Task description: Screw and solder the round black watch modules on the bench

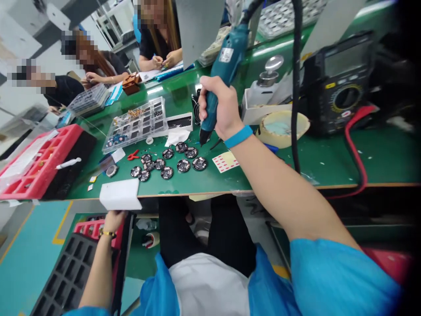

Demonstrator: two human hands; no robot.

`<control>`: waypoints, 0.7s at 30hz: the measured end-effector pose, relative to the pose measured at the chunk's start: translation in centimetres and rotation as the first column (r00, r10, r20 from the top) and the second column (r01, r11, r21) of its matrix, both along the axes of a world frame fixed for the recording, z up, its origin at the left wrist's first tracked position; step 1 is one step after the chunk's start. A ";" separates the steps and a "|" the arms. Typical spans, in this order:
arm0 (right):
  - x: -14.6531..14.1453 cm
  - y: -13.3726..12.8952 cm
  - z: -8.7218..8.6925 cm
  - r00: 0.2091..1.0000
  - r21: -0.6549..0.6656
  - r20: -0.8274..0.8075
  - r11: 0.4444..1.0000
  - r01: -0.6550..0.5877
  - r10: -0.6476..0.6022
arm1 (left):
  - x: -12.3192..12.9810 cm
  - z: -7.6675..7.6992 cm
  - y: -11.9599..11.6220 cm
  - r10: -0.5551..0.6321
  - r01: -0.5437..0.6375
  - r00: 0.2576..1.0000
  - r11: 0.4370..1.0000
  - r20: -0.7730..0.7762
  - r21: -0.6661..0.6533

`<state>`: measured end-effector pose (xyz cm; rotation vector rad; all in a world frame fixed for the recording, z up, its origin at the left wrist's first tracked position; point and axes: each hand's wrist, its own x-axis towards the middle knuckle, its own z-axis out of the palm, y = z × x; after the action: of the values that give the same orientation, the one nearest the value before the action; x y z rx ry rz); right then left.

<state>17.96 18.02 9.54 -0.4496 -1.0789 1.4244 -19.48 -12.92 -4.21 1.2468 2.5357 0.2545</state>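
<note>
My right hand (223, 103) is wrapped round a teal electric screwdriver (226, 57). Its black tip points down at the green bench, just behind several round black circuit boards (183, 165). My left hand (115, 219) is below the bench's front edge, at the underside of a white folded sheet or block (120, 194) that overhangs the edge. The left fingers are hidden, so I cannot see whether they grip anything. A playing card (226, 162) lies right of the boards, under my right wrist. A small red clip (133, 155) lies to their left.
A clear compartment box (138, 125) of small parts stands behind the boards. At left is a red foam tray (39, 162); at right, a yellowish bowl (281, 127), a dispenser bottle (268, 81) and a multimeter (342, 87). A black cable (296, 87) hangs down. Several people sit across the bench.
</note>
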 end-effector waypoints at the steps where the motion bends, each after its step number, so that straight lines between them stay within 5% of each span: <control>1: 0.0 -0.1 0.1 1.000 -0.006 0.001 1.000 -0.005 0.005 | 1.2 -0.3 -0.7 -0.054 0.057 0.996 0.998 0.065 -0.031; 5: -0.1 -0.3 0.2 1.000 -0.007 0.004 1.000 -0.015 0.015 | 7.7 0.6 -1.9 -0.301 0.335 0.894 0.941 0.332 -0.047; 8: -0.4 -0.2 -0.2 1.000 0.015 0.004 1.000 -0.025 0.025 | 13.0 3.6 0.2 -0.599 0.613 0.658 0.778 0.456 0.137; 10: -0.6 -0.1 -0.5 1.000 0.027 0.002 0.999 -0.026 0.026 | 15.8 6.0 2.8 -0.733 0.672 0.572 0.676 0.368 0.302; 14: -0.9 0.1 -0.7 0.999 0.045 -0.034 0.998 -0.039 0.041 | 19.3 9.0 10.1 -0.840 0.729 0.542 0.460 -0.018 0.508; 17: -0.9 0.2 -0.5 0.999 0.039 -0.044 0.999 -0.030 0.032 | 20.8 9.6 15.5 -0.841 0.812 0.493 0.351 -0.225 0.466; 21: -0.7 0.2 -0.1 0.998 0.036 -0.057 0.999 -0.014 0.016 | 22.1 9.5 19.4 -0.864 0.885 0.415 0.311 -0.285 0.346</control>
<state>17.23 18.17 9.46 -0.3742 -1.0620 1.4206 2.65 6.47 5.25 2.6352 1.4104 0.5539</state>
